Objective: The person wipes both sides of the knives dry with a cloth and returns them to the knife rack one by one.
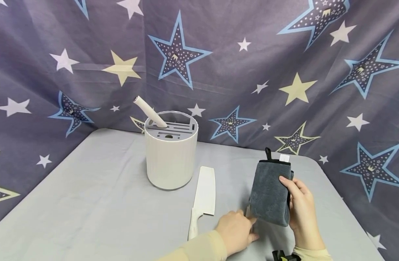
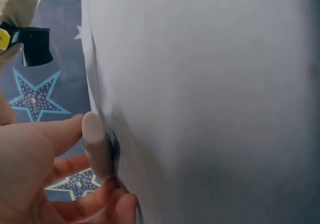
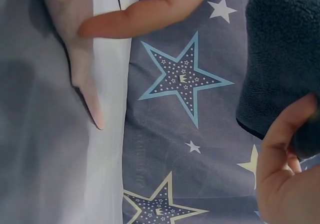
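My right hand grips a folded dark grey cloth with black edging, a hanging loop and a white tag, holding it above the table. Low on the table, my left hand has its thumb and fingers about a slim white-handled knife. Its rounded handle end shows between thumb and fingers in the left wrist view; the head view mostly hides it. A white cleaver lies left of that hand, blade pointing away.
Behind the cleaver stands a white round knife block with a slotted grey top. One white handle leans out of a slot. The table has a pale grey cover, and star-patterned curtains rise along its back and sides.
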A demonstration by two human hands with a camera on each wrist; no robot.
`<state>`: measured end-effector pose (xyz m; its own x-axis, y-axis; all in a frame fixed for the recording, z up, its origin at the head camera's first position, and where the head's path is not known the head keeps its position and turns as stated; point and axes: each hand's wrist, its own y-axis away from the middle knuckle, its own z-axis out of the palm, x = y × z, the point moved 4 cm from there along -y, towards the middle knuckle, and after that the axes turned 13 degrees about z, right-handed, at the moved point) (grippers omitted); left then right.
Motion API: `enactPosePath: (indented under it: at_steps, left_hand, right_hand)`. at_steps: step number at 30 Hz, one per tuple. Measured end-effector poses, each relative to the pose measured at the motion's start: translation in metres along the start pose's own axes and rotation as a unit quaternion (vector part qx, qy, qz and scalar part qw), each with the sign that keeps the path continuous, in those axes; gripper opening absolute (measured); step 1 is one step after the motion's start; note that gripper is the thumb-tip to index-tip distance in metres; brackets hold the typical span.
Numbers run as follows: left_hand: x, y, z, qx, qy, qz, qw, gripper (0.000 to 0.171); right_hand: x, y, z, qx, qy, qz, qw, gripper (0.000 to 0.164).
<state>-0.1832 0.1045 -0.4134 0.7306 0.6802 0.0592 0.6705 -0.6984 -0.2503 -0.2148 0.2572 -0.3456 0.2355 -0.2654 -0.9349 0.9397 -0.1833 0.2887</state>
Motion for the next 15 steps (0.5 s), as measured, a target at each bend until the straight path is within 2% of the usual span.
enactPosePath:
  at_steps: [4, 7, 9, 11, 15]
  left_hand:
    - [0.000, -0.001, 0.001, -0.014, 0.006, 0.001, 0.9999, 0.035]
    - [-0.004, -0.002, 0.004, -0.041, 0.057, -0.026, 0.9972, 0.052]
    - [-0.007, -0.001, 0.005, -0.052, 0.101, -0.054, 0.9920, 0.056]
    - [-0.009, 0.000, 0.007, -0.059, 0.133, -0.076, 0.9865, 0.053]
    - [-0.012, 0.002, 0.006, -0.064, 0.163, -0.087, 0.9808, 0.034]
  right_hand:
    - [0.001, 0.000, 0.000, -0.004, 0.004, 0.005, 1.000, 0.005]
    - [0.001, 0.000, -0.001, -0.004, 0.007, 0.005, 1.000, 0.007]
    - [0.001, 0.000, -0.001, -0.004, 0.008, 0.004, 1.000, 0.009]
    - [0.001, 0.000, -0.001, -0.003, 0.008, 0.004, 1.000, 0.011]
    - [0.000, 0.000, -0.001, -0.003, 0.007, 0.004, 1.000, 0.010]
